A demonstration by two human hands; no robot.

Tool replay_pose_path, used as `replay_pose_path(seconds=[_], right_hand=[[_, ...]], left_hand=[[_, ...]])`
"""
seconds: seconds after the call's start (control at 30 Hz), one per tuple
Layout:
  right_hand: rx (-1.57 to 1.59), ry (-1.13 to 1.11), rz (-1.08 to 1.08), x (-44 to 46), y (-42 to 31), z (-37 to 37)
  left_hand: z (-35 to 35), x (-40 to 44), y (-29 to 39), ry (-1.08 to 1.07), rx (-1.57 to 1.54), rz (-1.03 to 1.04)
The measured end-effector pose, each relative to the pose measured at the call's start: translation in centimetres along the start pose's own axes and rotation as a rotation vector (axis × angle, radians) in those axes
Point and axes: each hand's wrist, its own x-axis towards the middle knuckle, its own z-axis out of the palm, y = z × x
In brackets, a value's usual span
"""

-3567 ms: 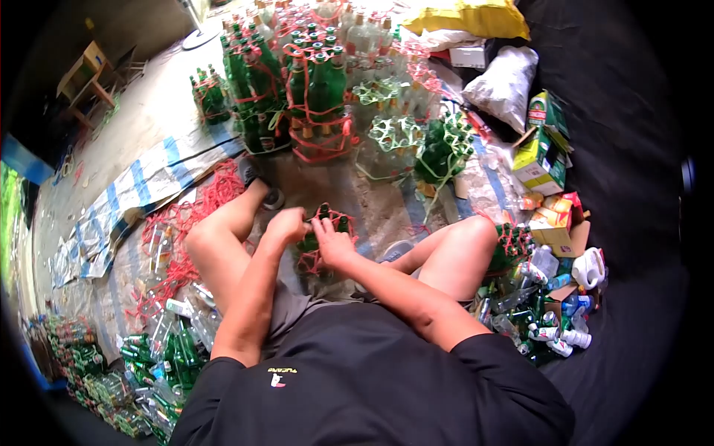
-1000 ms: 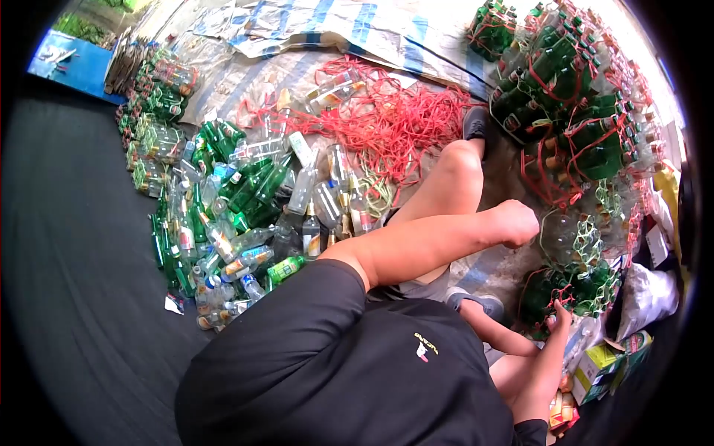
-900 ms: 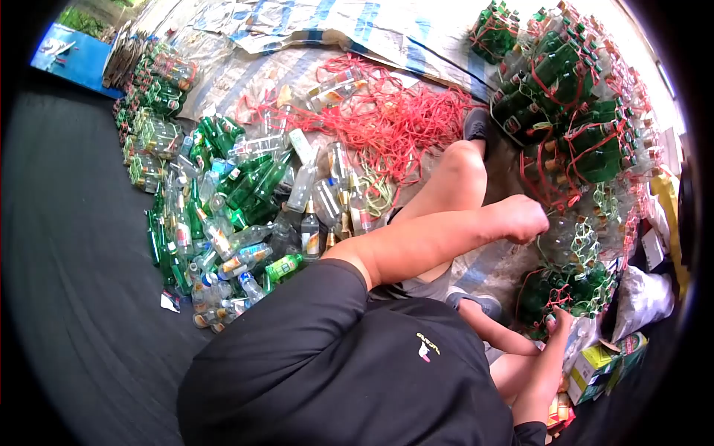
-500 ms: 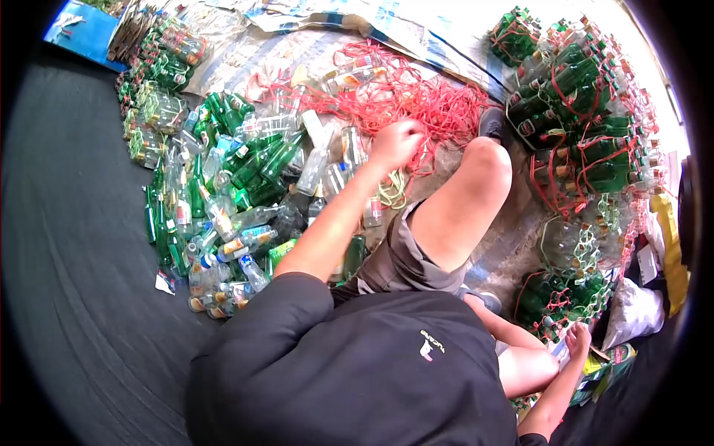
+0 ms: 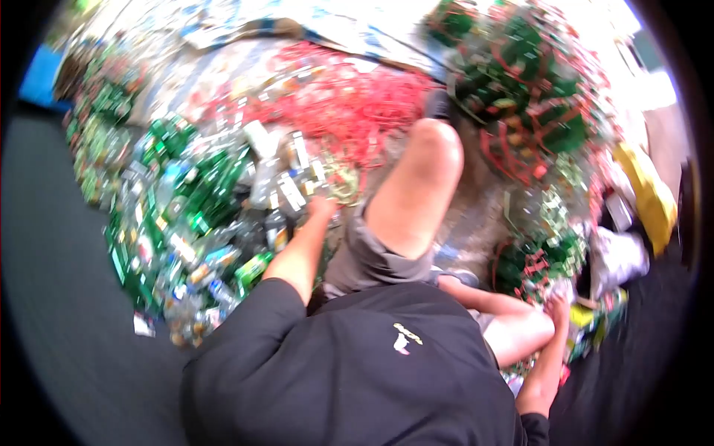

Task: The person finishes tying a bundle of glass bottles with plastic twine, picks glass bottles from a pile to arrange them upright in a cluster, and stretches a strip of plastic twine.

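Observation:
My left hand (image 5: 321,208) reaches down at the near right edge of a heap of loose glass bottles (image 5: 216,175), green and clear. Motion smears its fingers, so I cannot see whether it grips a bottle. Dark and clear bottles with labels lie right beside it. My right hand (image 5: 556,305) is beyond my bent leg at the right, fingers curled, close to a pale thing and a green and yellow carton (image 5: 584,321). What its fingers hold, if anything, is too blurred to make out.
A tangle of red plastic cord (image 5: 342,104) lies ahead on the ground sheet. Bundles of tied bottles (image 5: 520,97) stand at the right, with more bundles (image 5: 104,111) at the far left. A white sack (image 5: 619,260) and a yellow sheet (image 5: 647,197) lie at right.
My left hand has moved down and left, from near the red cord to the bottle heap. The view has shifted and blurred. My right hand stays near the carton.

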Motion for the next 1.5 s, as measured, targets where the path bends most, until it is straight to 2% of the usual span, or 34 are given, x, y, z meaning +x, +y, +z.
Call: replay_pose_path(seconds=[0.03, 0.07, 0.1, 0.2, 0.33, 0.4, 0.5, 0.57, 0.67, 0.7, 0.77, 0.83, 0.87, 0.9, 0.93, 0.97, 1.07, 1.1, 1.13, 1.17, 1.23, 1.3, 1.33, 1.4, 1.43, 1.47, 1.5], right_hand=[[-0.05, 0.011, -0.002, -1.4, -0.9, 1.2], [-0.065, 0.035, -0.035, -2.3, -1.2, 2.4], [-0.097, 0.002, -0.065, -1.9, -1.0, 2.3], [-0.034, 0.057, -0.133, -3.2, -1.1, 3.2], [0.122, 0.057, -0.052, -5.5, -2.7, 4.2], [0.118, 0.137, -0.103, -7.0, -3.7, 5.7], [0.086, 0.137, -0.132, -6.9, -4.0, 5.6], [0.099, 0.173, -0.181, -7.7, -4.9, 6.3], [0.181, 0.197, -0.274, -7.8, -5.4, 6.4], [0.202, 0.198, -0.304, -7.6, -5.6, 6.1], [0.214, 0.184, -0.355, -8.2, -6.9, 6.6], [0.213, 0.183, -0.41, -8.6, -8.3, 7.5], [0.227, 0.184, -0.46, -9.4, -9.3, 8.5], [0.244, 0.173, -0.504, -10.5, -10.7, 9.8], [0.261, 0.164, -0.547, -11.8, -12.2, 11.2], [0.251, 0.127, -0.584, -13.0, -13.7, 12.5], [0.234, 0.02, -0.726, -18.0, -18.3, 17.0], [0.234, -0.034, -0.792, -19.7, -19.7, 18.5], [0.285, -0.086, -0.834, -20.8, -20.6, 19.8], [0.286, -0.112, -0.848, -22.8, -21.7, 20.9], [0.286, -0.152, -0.865, -25.2, -22.5, 22.4], [0.224, -0.123, -0.879, -25.3, -22.2, 23.1], [0.191, -0.014, -0.846, -25.4, -21.9, 23.7], [-0.007, 0.184, -0.859, -22.7, -19.4, 24.7], [-0.073, 0.236, -0.845, -22.3, -18.6, 25.4], [-0.143, 0.28, -0.83, -22.0, -17.9, 26.2], [-0.171, 0.242, -0.775, -21.8, -17.5, 26.8]], left_hand=[[-1.1, -1.5, 1.2, 0.032, 0.06, 0.003], [1.9, 4.2, -0.1, -0.027, 0.203, -0.003], [0.8, 2.2, 1.0, 0.051, 0.111, -0.074], [3.0, 6.6, -1.2, 0.102, -0.003, -0.085], [3.1, 3.4, 0.8, 0.174, -0.024, -0.093], [2.7, 2.2, 0.4, 0.177, -0.047, -0.059], [1.1, 1.2, -0.7, 0.163, -0.101, 0.036], [-0.7, 1.5, -1.1, 0.15, -0.161, 0.145], [-6.1, 6.0, 0.0, 0.177, -0.336, 0.479], [-9.0, -3.3, 4.1, 0.451, -0.467, 0.561], [-14.8, -8.0, 9.3, 0.489, -0.51, 0.633], [-19.9, -11.9, 14.6, 0.655, -0.459, 0.907], [-22.1, -14.8, 17.5, 0.707, -0.405, 0.906], [-23.5, -17.0, 20.1, 0.808, -0.382, 1.013], [-25.1, -19.3, 22.9, 0.811, -0.349, 1.14], [-26.1, -23.0, 25.7, 0.89, -0.291, 1.34], [-25.2, -35.8, 31.8, 0.505, -0.337, 1.572], [-24.2, -39.7, 32.9, 0.168, -0.379, 1.617], [-21.7, -40.3, 34.2, 0.178, -0.314, 1.73], [-19.0, -41.3, 35.0, 0.069, -0.281, 1.755], [-13.4, -41.9, 35.9, -0.19, -0.23, 1.933], [-8.1, -41.5, 35.5, -0.255, -0.149, 1.976], [-5.7, -40.7, 34.8, -0.253, -0.097, 1.974], [-2.0, -38.6, 32.9, -0.391, -0.102, 1.86], [-0.7, -37.8, 32.3, -0.38, -0.024, 1.864], [0.5, -36.8, 31.7, -0.366, 0.052, 1.861], [0.8, -36.8, 31.5, -0.4, 0.161, 1.769]])
